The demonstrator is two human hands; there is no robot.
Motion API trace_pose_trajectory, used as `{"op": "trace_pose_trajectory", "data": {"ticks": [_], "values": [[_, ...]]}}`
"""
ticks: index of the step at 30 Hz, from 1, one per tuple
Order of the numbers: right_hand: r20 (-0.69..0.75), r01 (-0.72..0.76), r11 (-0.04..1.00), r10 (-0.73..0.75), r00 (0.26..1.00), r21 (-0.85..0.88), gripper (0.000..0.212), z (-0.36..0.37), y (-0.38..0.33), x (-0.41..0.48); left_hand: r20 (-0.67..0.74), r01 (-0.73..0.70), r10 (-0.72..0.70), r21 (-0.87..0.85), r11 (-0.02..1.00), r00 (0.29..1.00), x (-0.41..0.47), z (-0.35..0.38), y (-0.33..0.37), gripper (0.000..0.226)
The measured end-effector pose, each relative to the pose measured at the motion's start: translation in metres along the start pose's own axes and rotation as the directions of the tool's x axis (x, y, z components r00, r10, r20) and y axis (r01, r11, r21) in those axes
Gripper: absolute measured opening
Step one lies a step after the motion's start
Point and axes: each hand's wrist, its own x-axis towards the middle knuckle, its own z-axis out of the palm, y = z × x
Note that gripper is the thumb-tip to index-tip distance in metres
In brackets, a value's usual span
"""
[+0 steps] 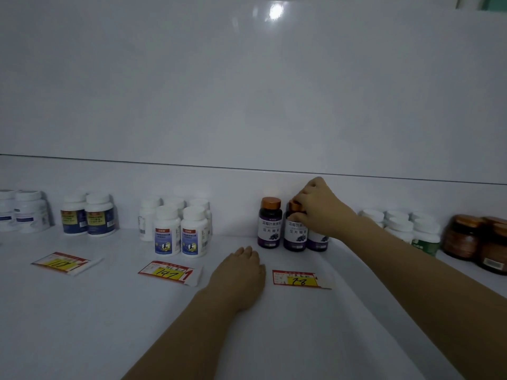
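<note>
Three cylindrical purple bottles; right grip pinches copper cap.

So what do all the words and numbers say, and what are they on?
"147": middle price tag.
"78": right price tag.
"蓝莓叶黄素", "压片糖果": left purple bottle, beside the held purple bottle that the right hand grips.
Unclear: number on the left price tag.
Too small: labels on the white bottles.
</note>
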Motion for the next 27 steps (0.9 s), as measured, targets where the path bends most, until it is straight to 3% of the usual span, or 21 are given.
{"op": "trace_pose_trajectory", "data": {"ticks": [4, 6, 9, 14, 21, 24, 27], "values": [[-0.106, -0.087, 0.995, 0.092, 0.990, 0.043, 0.043, -0.005, 0.011, -0.009, 0.009, 0.009, -0.009, 0.011, 1.000, 1.000, 0.000, -0.001, 0.001, 0.053], [-0.056, -0.160, 0.986, 0.163, 0.985, 0.050, 0.039, 0.002, 0.019, -0.016, 0.016, 0.010, -0.010, 0.012, 1.000, 1.000, 0.000, -0.001, 0.001, 0.053], [0.030, -0.239, 0.938, 0.239, 0.971, 0.250, 0.039, 0.015, 0.022, -0.027, 0.024, 0.011, -0.011, 0.011, 1.000, 1.000, -0.001, -0.002, 0.002, 0.053], [-0.044, -0.277, 0.855, 0.328, 0.944, 0.440, 0.039, 0.015, 0.020, -0.034, 0.024, 0.018, -0.018, -0.009, 1.000, 1.000, -0.002, -0.003, 0.002, 0.053], [-0.115, -0.213, 0.819, 0.320, 0.940, 0.534, 0.037, -0.029, 0.015, -0.055, -0.149, 0.017, -0.069, -0.325, 0.946, 0.986, -0.011, -0.017, 0.012, 0.054], [-0.071, -0.172, 0.693, 0.307, 0.949, 0.700, 0.030, -0.044, 0.001, -0.058, -0.190, -0.124, 0.029, -0.509, 0.852, 0.981, -0.012, -0.024, 0.018, 0.065], [0.006, -0.157, 0.479, 0.302, 0.953, 0.864, 0.027, -0.042, -0.016, -0.054, -0.168, -0.188, 0.103, -0.643, 0.742, 0.980, -0.014, -0.027, 0.024, 0.073]]}}
